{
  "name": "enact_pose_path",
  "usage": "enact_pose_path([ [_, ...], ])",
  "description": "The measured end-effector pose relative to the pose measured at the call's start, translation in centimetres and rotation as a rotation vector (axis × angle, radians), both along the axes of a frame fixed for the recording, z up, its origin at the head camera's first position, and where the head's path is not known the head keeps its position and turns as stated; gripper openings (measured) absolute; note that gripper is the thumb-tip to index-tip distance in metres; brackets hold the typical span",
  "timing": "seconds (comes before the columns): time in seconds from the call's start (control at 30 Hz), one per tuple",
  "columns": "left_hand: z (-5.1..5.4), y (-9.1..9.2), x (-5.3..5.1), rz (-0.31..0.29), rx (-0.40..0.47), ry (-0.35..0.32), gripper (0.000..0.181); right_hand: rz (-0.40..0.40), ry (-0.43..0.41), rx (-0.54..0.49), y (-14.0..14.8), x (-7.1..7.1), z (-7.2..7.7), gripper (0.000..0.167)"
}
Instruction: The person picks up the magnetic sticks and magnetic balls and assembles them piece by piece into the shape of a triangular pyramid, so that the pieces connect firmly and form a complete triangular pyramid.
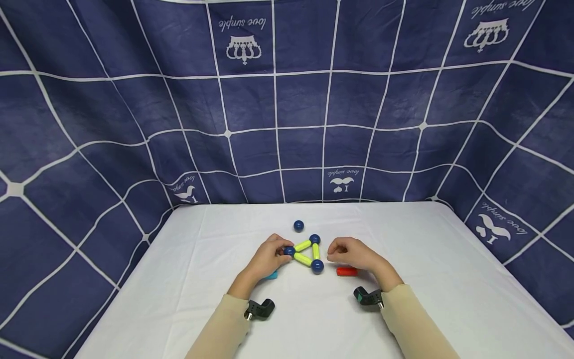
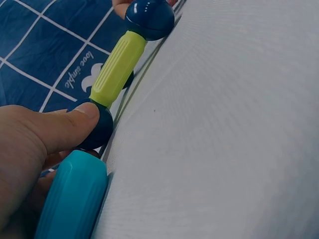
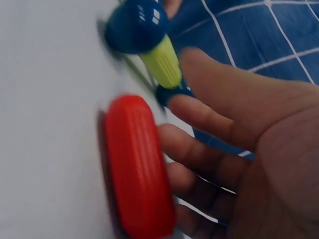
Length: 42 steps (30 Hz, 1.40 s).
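Note:
A triangle of three yellow-green rods (image 1: 302, 259) joined by blue balls lies on the white cloth in the head view. My left hand (image 1: 264, 257) pinches the triangle's left blue ball (image 2: 103, 127) between thumb and fingers. Just right of the triangle, my right hand (image 1: 354, 253) is held apart from it, fingers loosely bent and holding nothing. A red rod (image 3: 137, 169) lies close beside the right fingers; whether they touch it I cannot tell. Partly hidden by the left hand in the head view, a light blue rod (image 2: 75, 194) lies near it.
A loose blue ball (image 1: 298, 226) sits behind the triangle. The white-covered table (image 1: 215, 234) ends at a dark blue checked curtain (image 1: 251, 99), which also hangs along both sides. Each wrist wears a small black camera (image 1: 261, 309).

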<state>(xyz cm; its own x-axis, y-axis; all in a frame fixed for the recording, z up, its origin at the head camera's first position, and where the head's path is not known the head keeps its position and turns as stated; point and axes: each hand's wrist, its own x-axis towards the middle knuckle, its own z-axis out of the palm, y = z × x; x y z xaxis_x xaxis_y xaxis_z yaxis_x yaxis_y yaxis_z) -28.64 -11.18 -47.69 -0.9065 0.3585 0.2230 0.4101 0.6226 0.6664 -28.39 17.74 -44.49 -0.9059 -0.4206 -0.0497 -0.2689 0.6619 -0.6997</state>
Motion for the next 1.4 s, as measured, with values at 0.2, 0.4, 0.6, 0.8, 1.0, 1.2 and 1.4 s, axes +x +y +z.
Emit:
enact_pose_path([
  [0.2, -0.1, 0.0, 0.0, 0.003, -0.003, 0.002, 0.034, 0.175, -0.104, 0.054, 1.7, 0.3, 0.5, 0.024],
  [0.4, -0.1, 0.1, 0.0, 0.006, -0.011, -0.003, 0.035, 0.189, -0.097, 0.104, 1.8, 0.4, 0.7, 0.018],
  [0.6, 0.0, 0.0, -0.1, 0.006, -0.021, 0.003, 0.038, 0.132, -0.060, 0.093, 1.8, 0.2, 0.5, 0.009],
  [0.8, 0.1, 0.0, -0.1, 0.009, -0.014, 0.001, 0.035, 0.043, 0.057, -0.007, 2.0, -0.2, 0.4, 0.007],
  [1.0, 0.1, -0.1, -0.1, 0.001, -0.019, 0.006, 0.034, -0.094, 0.178, -0.116, 1.6, -0.6, 0.5, 0.013],
  [1.2, 0.0, -0.1, 0.0, 0.014, -0.012, -0.015, 0.034, -0.193, 0.235, -0.199, 0.8, -0.5, 0.7, 0.015],
  [1.4, 0.0, -0.1, -0.1, -0.001, -0.009, -0.005, 0.034, -0.187, 0.304, -0.287, -0.4, -0.2, 0.6, 0.017],
])
